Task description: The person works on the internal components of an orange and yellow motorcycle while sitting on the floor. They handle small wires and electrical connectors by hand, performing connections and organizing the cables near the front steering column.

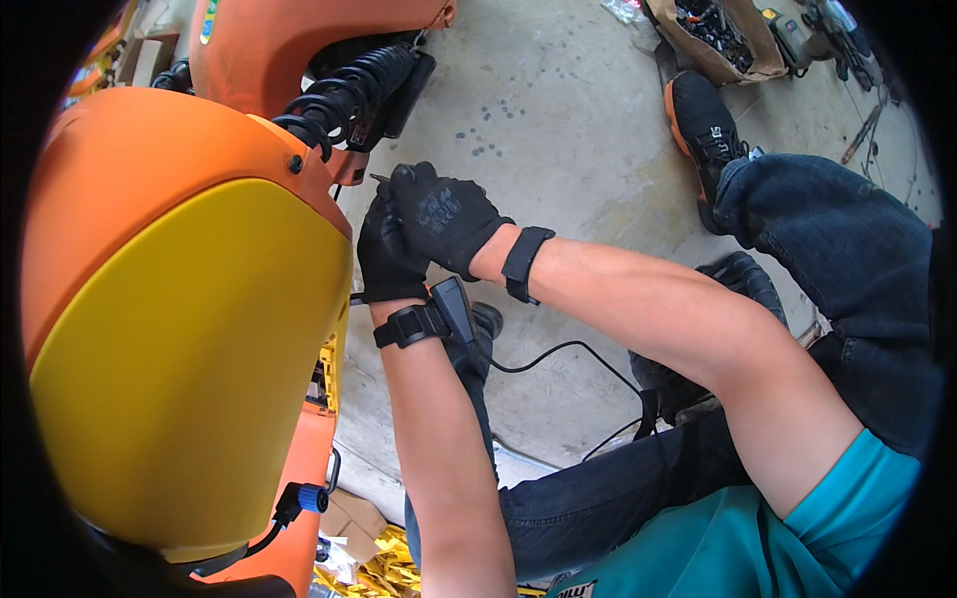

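Both my hands wear black gloves and are pressed together beside an orange vehicle body point(130, 140) with a large yellow panel point(189, 369). My left hand point(387, 254) is closed, its fingers mostly hidden behind the other hand. My right hand point(444, 214) is closed over it, thumb and fingers bunched. A thin dark tip point(379, 177) pokes out at the fingers; what it belongs to is hidden in the gloves. Just above the hands sits a black coil-spring shock absorber point(349, 95), joined to an orange bracket point(347, 165).
A blue-ended cable connector point(312, 497) hangs by the body's lower side. A black cable point(558, 347) crosses the concrete floor point(558, 149) near my legs. At the top right stand a paper bag point(758, 50) of dark small parts and a power tool point(793, 40). Yellow wrapping point(384, 573) lies below.
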Demonstrator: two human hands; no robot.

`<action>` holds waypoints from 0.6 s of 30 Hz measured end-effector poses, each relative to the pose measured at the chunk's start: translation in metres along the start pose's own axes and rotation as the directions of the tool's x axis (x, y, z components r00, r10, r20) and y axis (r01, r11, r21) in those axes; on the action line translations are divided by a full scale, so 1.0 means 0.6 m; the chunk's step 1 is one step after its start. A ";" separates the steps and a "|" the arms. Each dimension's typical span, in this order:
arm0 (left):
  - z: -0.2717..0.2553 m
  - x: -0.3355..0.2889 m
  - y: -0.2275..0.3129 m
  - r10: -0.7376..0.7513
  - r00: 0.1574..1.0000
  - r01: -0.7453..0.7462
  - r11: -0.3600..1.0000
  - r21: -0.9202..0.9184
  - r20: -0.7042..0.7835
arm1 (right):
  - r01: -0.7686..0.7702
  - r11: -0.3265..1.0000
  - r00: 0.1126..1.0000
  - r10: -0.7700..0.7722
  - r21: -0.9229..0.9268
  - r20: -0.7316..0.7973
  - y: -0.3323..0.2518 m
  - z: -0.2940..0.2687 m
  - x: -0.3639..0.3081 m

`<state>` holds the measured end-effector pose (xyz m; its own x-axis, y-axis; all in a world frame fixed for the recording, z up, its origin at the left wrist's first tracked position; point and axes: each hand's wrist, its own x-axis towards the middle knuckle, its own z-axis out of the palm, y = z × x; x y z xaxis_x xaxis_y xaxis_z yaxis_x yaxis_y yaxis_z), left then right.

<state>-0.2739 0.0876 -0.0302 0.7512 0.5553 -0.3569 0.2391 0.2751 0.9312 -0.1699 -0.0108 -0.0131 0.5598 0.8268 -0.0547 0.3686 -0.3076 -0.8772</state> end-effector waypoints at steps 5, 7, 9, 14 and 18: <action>-0.012 0.004 -0.003 -0.103 0.982 0.167 0.872 -0.459 0.160 | 0.022 1.000 1.000 -0.022 -0.004 -0.016 -0.001 0.006 -0.001; -0.013 0.006 -0.002 -0.157 0.987 0.145 0.938 -0.314 -0.012 | 0.015 1.000 1.000 -0.015 0.002 -0.017 -0.003 0.008 0.000; -0.012 0.007 0.001 -0.148 0.984 0.180 0.856 -0.485 0.104 | 0.039 0.999 0.998 -0.039 -0.005 -0.039 -0.004 0.009 0.002; 0.000 0.007 0.009 -0.179 0.981 0.190 0.834 -0.519 0.073 | 0.043 0.999 0.999 -0.043 -0.024 -0.004 0.001 0.007 0.004; 0.018 0.000 0.013 -0.115 0.993 0.098 0.944 -0.316 -0.034 | 0.024 0.999 0.999 -0.026 0.034 0.045 0.005 -0.002 0.012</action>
<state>-0.2653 0.0814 -0.0219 0.6972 0.5465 -0.4639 0.1049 0.5624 0.8202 -0.1637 -0.0062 -0.0156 0.5159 0.8550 -0.0535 0.3569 -0.2713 -0.8939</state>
